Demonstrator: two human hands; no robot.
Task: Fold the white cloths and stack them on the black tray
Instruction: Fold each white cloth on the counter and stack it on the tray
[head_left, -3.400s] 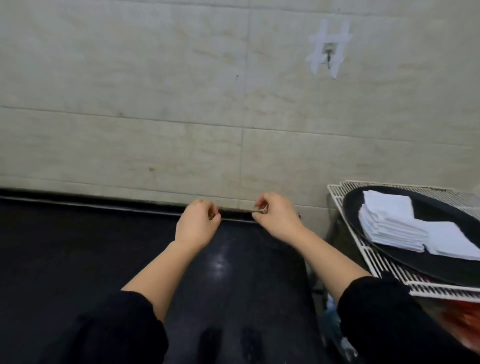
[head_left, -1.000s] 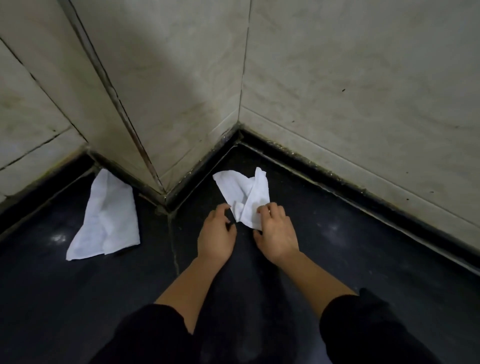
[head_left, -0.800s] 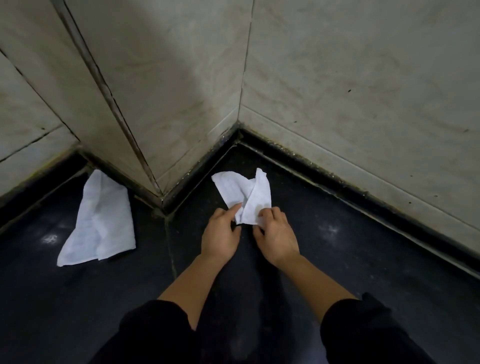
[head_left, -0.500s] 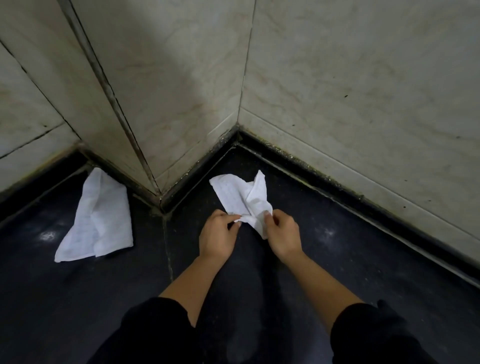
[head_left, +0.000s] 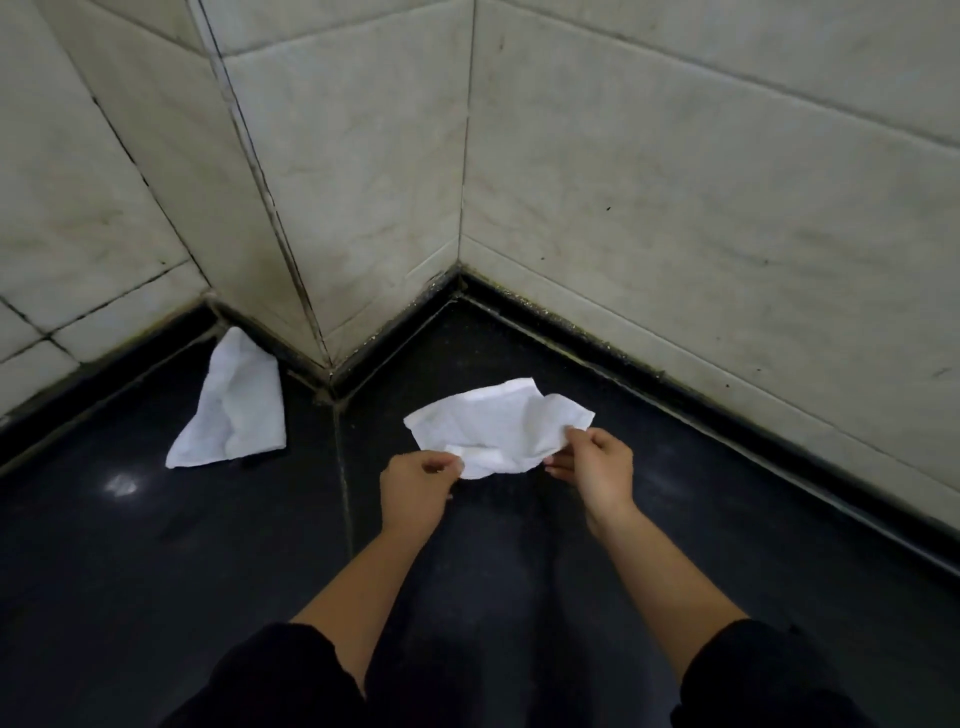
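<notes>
White cloth (head_left: 498, 431) hangs crumpled over the dark surface (head_left: 156, 545); your left hand (head_left: 415, 486) pinches its near edge, your right hand (head_left: 597, 467) its right corner. A second cloth (head_left: 234, 405) lies further left.

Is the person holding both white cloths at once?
No, the left hand and right hand both pinch the near cloth, while the far cloth lies untouched by the wall.

Tiled service or kitchen-type corner: pale marbled wall tiles (head_left: 675, 182), grimy grout lines, polished black stone table (head_left: 156, 561).
</notes>
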